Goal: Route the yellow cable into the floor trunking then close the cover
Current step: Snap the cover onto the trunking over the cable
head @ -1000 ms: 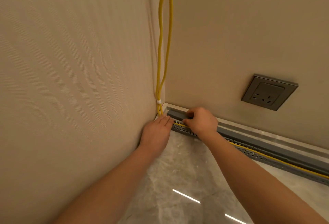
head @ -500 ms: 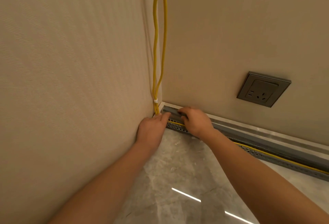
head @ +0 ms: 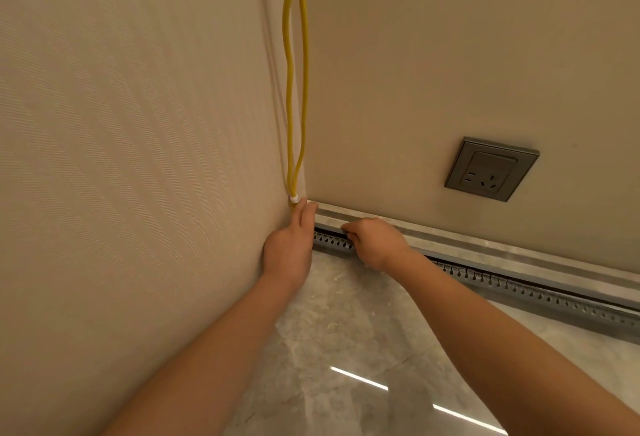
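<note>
Yellow cable is hanging down the room corner as a doubled strand, gathered by a white tie just above the floor trunking; no yellow is showing along the perforated channel, so the run is probably lying inside. The left hand is resting flat against the corner, fingers together and extended toward the cable's foot, gripping nothing. The right hand is curling over the cover, fingertips hooked on its front lip; whether it is pinching or only pressing, I cannot tell. The closing step is looking nearly finished. To do it well, the person should be pressing downward from the corner outward, keeping the cable clear of the closing seam.
</note>
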A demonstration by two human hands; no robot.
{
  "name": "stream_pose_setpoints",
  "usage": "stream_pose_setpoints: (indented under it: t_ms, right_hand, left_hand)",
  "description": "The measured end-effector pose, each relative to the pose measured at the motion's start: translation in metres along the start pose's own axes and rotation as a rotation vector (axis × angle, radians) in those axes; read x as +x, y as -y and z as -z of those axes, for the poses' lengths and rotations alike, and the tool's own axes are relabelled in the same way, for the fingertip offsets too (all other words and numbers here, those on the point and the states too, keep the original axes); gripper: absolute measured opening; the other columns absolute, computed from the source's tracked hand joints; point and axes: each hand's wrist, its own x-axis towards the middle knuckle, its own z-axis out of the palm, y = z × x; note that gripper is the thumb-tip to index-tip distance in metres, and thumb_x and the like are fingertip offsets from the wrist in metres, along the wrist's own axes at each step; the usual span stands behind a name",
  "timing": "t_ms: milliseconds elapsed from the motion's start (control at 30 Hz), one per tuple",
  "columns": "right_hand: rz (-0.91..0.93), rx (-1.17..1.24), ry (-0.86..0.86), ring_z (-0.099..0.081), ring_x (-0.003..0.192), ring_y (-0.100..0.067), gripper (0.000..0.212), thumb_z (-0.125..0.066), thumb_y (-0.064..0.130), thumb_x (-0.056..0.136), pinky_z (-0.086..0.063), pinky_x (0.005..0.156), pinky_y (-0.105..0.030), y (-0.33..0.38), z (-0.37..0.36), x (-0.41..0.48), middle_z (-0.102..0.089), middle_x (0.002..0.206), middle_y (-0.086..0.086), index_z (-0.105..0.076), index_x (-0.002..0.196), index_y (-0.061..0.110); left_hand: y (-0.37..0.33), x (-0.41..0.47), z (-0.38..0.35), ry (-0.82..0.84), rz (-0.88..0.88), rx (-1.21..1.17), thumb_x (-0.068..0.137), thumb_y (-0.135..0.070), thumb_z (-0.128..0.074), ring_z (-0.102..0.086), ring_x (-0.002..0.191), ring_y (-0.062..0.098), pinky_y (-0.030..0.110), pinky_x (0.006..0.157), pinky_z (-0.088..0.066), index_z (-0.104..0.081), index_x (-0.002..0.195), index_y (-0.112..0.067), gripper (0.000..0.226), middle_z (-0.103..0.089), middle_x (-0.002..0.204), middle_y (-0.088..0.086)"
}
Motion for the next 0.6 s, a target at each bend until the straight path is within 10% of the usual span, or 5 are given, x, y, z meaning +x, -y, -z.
stream_pose_setpoints:
  t_ms: [133,600]
  right_hand:
    - [-0.001,0.039,-0.023,-0.06,0.095,-0.033,0.029,-0.039,0.018,0.097,-0.051,0.074,-0.04,-0.0067,-0.0023,-0.0039,-0.067,0.103,-0.011,-0.068,0.104,0.018]
    - [-0.024,0.042,-0.024,-0.058,0.1,-0.033,0.029,-0.037,0.023,0.099,-0.049,0.079,-0.039,-0.0043,-0.0024,-0.0092,-0.06,0.118,-0.013,-0.055,0.121,0.017]
  left_hand:
    - [0.0,-0.0015,0.0006,0.0,0.005,-0.017,0.091,-0.017,-0.057,-0.069,0.084,0.028,0.036,0.063,-0.052,-0.029,0.145,-0.023,0.061,-0.061,0.128,-0.001]
    - [0.0027,0.0002,0.0029,0.026,-0.011,-0.103,0.093,-0.032,-0.057,-0.068,0.088,0.025,0.035,0.068,-0.054,-0.052,0.116,-0.022,0.025,-0.07,0.107,-0.001]
